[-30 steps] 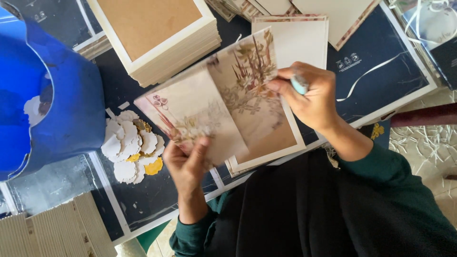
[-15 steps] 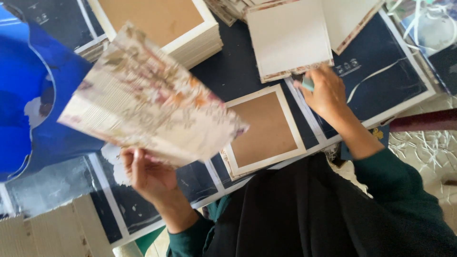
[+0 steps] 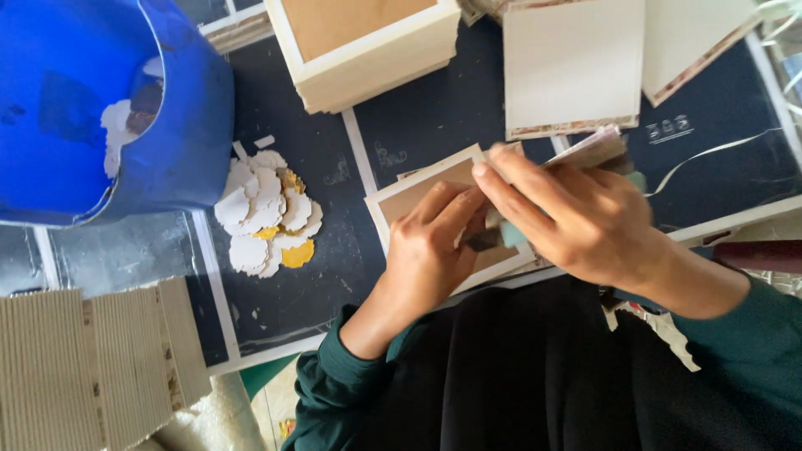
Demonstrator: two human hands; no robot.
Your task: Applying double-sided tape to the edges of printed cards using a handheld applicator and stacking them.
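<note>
At the centre of the frame the left hand [image 3: 430, 250] presses flat on a brown card with a cream border [image 3: 422, 188]. The right hand [image 3: 576, 217] pinches a thin sheet [image 3: 597, 149] and a small pale green tool [image 3: 511, 235]. Under uneven pressure, the card could slide on the dark mat [image 3: 334, 250] and the sheet land crooked.

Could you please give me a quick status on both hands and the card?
Left hand flat on the brown card. Right hand holds a thin sheet over it. Paper scraps lie apart, leftward.
</note>
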